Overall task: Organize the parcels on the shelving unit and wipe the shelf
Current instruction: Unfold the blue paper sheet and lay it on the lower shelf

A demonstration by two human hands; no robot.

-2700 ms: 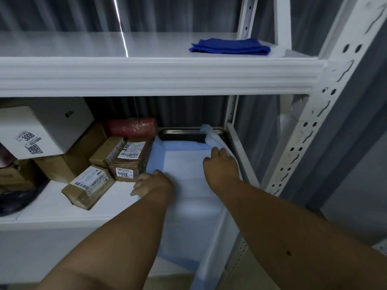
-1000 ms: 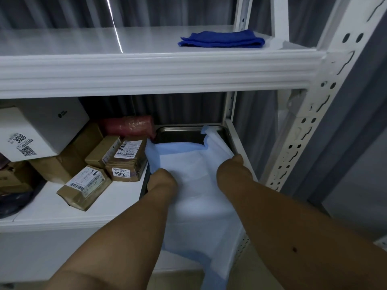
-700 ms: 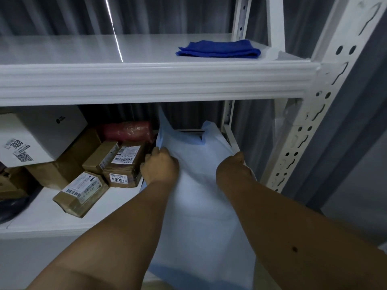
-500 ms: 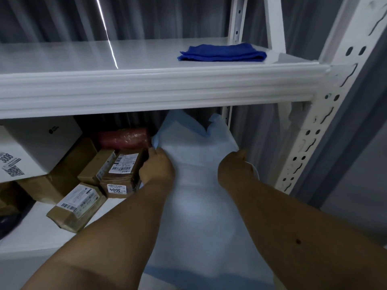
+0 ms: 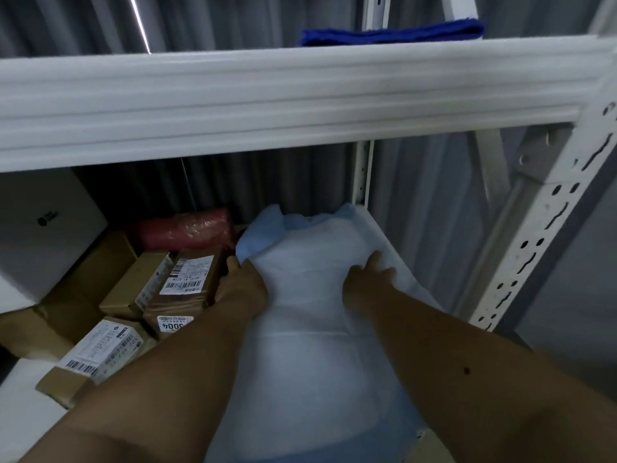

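Note:
A large pale blue sheet (image 5: 307, 262) lies over the right end of the lower shelf, and its near end hangs over the front edge. My left hand (image 5: 242, 289) grips its left edge, right beside the labelled brown parcels (image 5: 187, 282). My right hand (image 5: 367, 282) holds its right side, thumb raised. More brown parcels (image 5: 96, 355), a red wrapped parcel (image 5: 187, 228) and a white box (image 5: 43, 235) fill the shelf's left part. A folded dark blue cloth (image 5: 390, 33) lies on the upper shelf (image 5: 267, 91).
The white perforated upright (image 5: 541, 235) stands close to my right arm. The rear post (image 5: 362, 175) rises just behind the sheet. A grey corrugated wall closes the back. The lower shelf's white surface (image 5: 23, 406) shows at the bottom left.
Both hands lifted the sheet off the shelf, then pushed it back in, bunched toward the rear. It now hides the metal tray seen before. The camera has dropped and moved closer.

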